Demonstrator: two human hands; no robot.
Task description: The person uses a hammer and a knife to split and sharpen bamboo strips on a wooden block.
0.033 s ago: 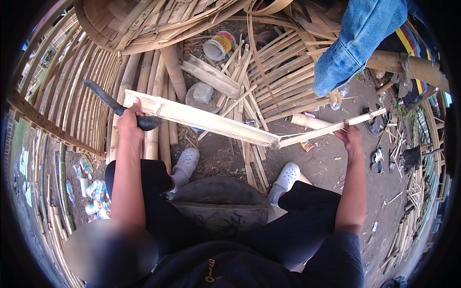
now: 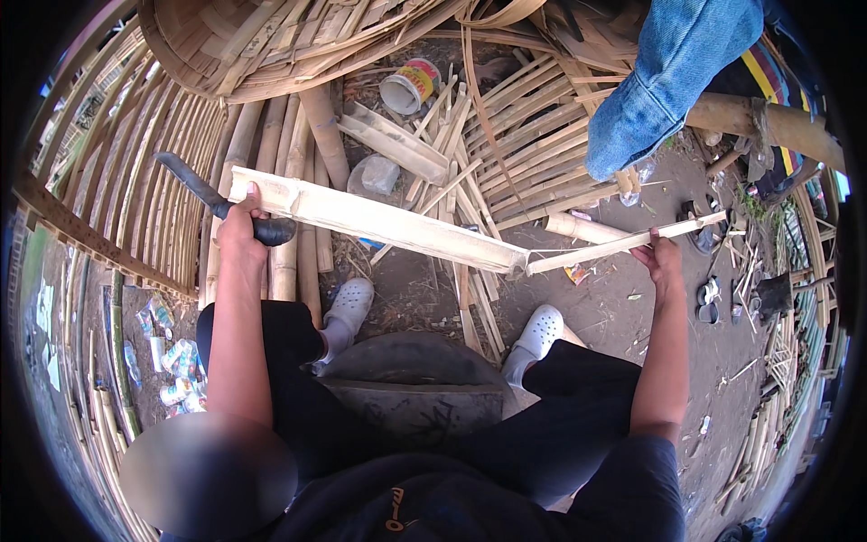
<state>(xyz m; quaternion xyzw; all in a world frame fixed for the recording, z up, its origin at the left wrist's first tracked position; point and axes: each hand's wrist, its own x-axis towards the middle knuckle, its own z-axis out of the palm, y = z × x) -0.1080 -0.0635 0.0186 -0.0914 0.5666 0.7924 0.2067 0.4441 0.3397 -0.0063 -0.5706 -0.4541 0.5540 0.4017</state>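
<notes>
My left hand (image 2: 240, 228) is closed round one end of a wide split bamboo piece (image 2: 388, 226), thumb on top. The same hand also grips a knife (image 2: 191, 183); its dark blade points up left and its black handle end sticks out to the right. At the far right, my right hand (image 2: 665, 257) pinches a narrow bamboo strip (image 2: 596, 253). Strip and wide piece meet at a sharp bend near a node, above my right shoe, still joined there by thin fibres. Both hands hold the bamboo raised above the ground.
A large woven bamboo basket (image 2: 298, 54) hangs over the top left. Whole poles (image 2: 280, 262) lie below it, with slats, offcuts and a tin (image 2: 408, 88) beyond. Blue denim cloth (image 2: 668, 90) hangs at top right. Plastic litter (image 2: 183, 361) lies at left.
</notes>
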